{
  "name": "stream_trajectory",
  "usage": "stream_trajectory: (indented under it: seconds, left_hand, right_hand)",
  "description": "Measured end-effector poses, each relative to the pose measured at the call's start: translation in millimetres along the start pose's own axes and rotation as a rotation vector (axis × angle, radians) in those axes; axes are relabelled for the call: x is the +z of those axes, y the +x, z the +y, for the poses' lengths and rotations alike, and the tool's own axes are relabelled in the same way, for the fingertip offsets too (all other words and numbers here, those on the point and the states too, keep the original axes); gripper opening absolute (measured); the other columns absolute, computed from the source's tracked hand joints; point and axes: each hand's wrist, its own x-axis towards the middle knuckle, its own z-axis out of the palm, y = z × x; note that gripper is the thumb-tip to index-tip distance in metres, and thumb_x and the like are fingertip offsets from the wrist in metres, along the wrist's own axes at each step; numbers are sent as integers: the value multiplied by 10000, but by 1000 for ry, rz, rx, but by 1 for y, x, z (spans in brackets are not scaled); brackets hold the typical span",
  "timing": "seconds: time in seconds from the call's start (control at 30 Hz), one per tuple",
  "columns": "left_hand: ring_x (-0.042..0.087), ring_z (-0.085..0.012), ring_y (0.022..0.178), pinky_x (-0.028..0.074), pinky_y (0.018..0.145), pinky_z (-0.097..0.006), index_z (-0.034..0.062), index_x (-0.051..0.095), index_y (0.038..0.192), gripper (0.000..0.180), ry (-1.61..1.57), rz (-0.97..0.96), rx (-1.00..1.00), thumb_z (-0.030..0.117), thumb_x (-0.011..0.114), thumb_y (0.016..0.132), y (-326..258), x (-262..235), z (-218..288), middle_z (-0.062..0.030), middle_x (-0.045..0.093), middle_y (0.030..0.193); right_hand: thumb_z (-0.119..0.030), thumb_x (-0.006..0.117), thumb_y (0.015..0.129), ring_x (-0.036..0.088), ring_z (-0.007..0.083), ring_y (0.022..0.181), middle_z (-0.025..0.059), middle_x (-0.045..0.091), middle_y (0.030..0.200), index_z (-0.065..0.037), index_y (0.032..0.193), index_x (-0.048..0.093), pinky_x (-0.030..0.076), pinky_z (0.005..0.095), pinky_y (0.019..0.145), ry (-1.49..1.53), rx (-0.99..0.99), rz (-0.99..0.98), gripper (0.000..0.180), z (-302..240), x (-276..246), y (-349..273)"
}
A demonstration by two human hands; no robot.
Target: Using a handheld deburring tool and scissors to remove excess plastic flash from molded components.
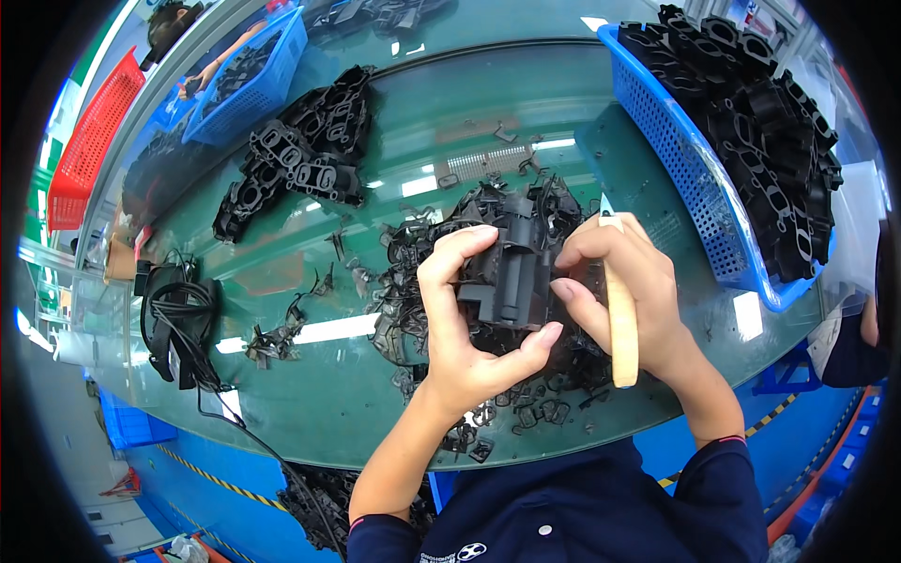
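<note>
At the far left of the table (394, 141) lies a coil of black cable (178, 324), then a stack of black plastic parts (300, 155). In the middle, the left hand (460, 328) is clenched around a black moulded part (511, 277), held above a heap of trimmed scraps (413, 300). The right hand (624, 291) grasps a wooden-handled knife (621, 328); its blade is hidden, probably against the part's edge. Trimming seems to be in hand; the next cut calls for a steady hold and a careful turn. At right, a blue basket (694, 188) holds more parts.
</note>
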Motion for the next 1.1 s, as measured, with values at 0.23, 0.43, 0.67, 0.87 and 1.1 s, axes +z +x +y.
stream_trajectory:
  seconds: [0.23, 0.43, 0.67, 0.87, 1.1]
  left_hand:
    - [451, -316, 1063, 397, 891, -420, 26, 414, 1211, 730, 178, -139, 224, 107, 787, 589, 9, -2, -1, -187, 457, 1134]
    - [446, -268, 1077, 384, 920, -380, 10, 379, 1221, 755, 31, -97, -17, 121, 774, 587, 2, -1, 1, -162, 420, 1175]
    - [489, -219, 1080, 429, 929, -350, 53, 233, 1294, 812, -485, 66, -418, 139, 741, 666, 4, 0, 13, -119, 379, 1193]
    - [466, -219, 1083, 416, 925, -342, 21, 292, 1267, 801, -158, -8, -175, 133, 764, 630, 1, -1, 4, -130, 378, 1190]
    - [450, -206, 1073, 395, 929, -337, 5, 331, 1247, 779, -199, 10, -296, 140, 754, 607, -2, 1, 6, -130, 387, 1182]
  right_hand:
    - [-17, 685, 659, 541, 234, 657, 55, 546, 700, -47, 827, 541, 426, 362, 694, -227, -215, -97, 223, 8, -3, 2]
    - [18, 604, 719, 513, 191, 610, 68, 513, 683, -49, 799, 506, 425, 314, 661, 20, -168, -117, 143, 16, -2, -1]
    - [-123, 530, 861, 495, 100, 614, 40, 547, 652, -24, 735, 530, 401, 246, 569, 585, 354, -20, 160, 9, -16, 1]
    - [-48, 707, 702, 524, 210, 576, 48, 549, 624, -43, 773, 572, 421, 329, 679, 80, 93, -87, 152, 3, -1, -1]
    - [28, 624, 738, 524, 200, 598, 59, 533, 669, -23, 802, 538, 437, 321, 658, 23, -71, 40, 118, 10, 7, -6]
